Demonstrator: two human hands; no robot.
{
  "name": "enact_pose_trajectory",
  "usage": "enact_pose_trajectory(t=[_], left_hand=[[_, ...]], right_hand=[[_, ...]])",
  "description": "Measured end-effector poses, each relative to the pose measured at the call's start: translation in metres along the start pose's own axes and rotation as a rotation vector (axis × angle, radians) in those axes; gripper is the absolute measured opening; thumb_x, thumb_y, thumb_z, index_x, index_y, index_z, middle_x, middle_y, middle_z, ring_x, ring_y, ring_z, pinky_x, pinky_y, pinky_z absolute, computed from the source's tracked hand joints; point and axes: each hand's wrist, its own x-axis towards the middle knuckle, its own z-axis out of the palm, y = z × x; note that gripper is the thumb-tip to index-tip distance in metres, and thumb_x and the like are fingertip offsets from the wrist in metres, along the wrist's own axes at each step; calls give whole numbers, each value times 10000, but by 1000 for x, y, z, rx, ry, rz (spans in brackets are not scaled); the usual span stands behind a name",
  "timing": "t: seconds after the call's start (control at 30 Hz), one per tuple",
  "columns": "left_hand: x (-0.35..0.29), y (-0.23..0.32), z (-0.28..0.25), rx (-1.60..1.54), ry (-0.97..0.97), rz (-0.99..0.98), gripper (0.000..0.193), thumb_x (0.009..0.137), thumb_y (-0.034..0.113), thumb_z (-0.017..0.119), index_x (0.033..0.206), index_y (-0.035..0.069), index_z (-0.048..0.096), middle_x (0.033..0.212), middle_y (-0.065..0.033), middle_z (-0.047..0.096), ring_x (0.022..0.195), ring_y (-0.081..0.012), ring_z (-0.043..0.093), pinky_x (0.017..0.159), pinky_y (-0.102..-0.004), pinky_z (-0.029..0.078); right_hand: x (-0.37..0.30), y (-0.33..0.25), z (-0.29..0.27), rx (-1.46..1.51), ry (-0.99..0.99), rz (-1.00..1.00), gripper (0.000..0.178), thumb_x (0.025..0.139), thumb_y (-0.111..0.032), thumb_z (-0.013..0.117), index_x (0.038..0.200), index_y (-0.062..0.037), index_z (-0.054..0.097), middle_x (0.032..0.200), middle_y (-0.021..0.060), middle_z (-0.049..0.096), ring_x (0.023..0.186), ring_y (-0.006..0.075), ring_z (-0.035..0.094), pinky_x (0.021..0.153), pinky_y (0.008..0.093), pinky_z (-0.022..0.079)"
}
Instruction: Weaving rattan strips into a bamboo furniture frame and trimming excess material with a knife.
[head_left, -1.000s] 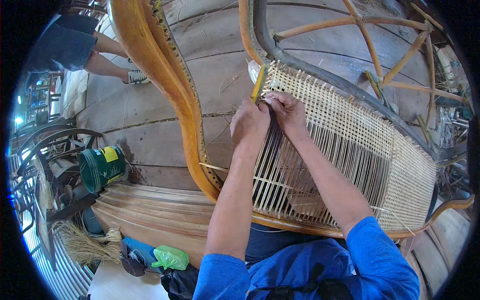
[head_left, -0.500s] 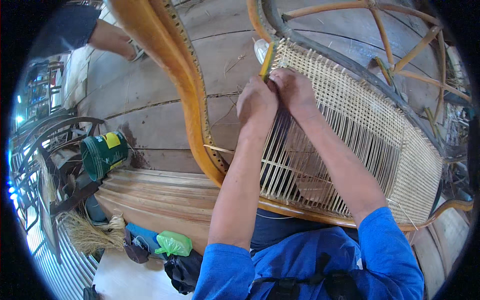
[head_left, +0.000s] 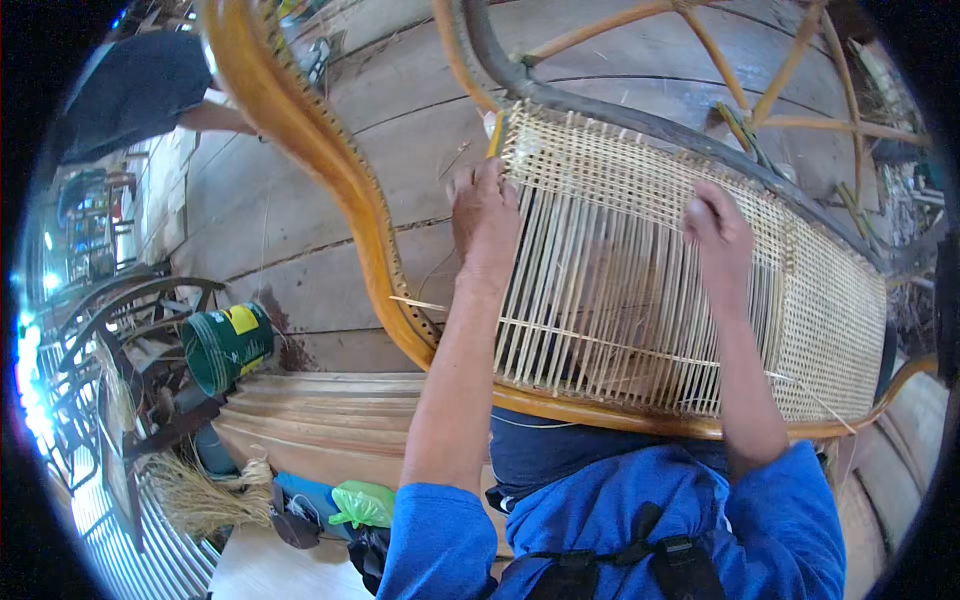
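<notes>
Caning (head_left: 610,185) under R hand (head_left: 722,238), L hand (head_left: 484,215) nr its L edge.

Labels: one printed bucket at left of frame, no legible wording.
Dark green bucket (head_left: 205,352), left of frame, mid-height: yellow label block (head_left: 241,319) on upper part of the wall, smaller yellow patch (head_left: 252,366) lower down, small pale marks on the green near them. Print too small and blurred at this res to make out.

Blue short-sleeved shirt (head_left: 620,500) — black straps (head_left: 688,574), buckles
</notes>
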Motion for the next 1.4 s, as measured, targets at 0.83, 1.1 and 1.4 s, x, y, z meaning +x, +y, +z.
enact_pose_trajectory(t=[0.83, 1.1, 1.4], left_hand=[[17, -23, 6, 349, -74, 8, 152, 841, 172, 578, 875, 28, 546, 805, -149, 592, 799, -373, 536, 752, -465, 425], [2, 17, 16, 439, -347, -173, 765, 801, 479, 571, 1343, 8, 307, 1252, -227, 455, 1119, -365, 496, 907, -437, 422], [3, 32, -2, 466, -393, -162, 900, 754, 491, 636, 1354, -54, 245, 1365, -222, 338, 1190, -375, 427, 940, -450, 413]], right_hand=[[-137, 64, -235, -23, 378, 241, 186, 915, -119, 538, 1062, -31, 610, 733, -22, 515, 611, 46, 441, 555, 182, 382], [-164, 91, -249, -130, 384, 271, 156, 920, -120, 535, 1026, -32, 609, 731, -31, 504, 613, 36, 400, 549, 187, 359], [-89, 10, -117, 287, 11, 406, 287, 920, -137, 476, 1183, -24, 490, 996, 98, 629, 619, 60, 495, 521, 205, 421]])
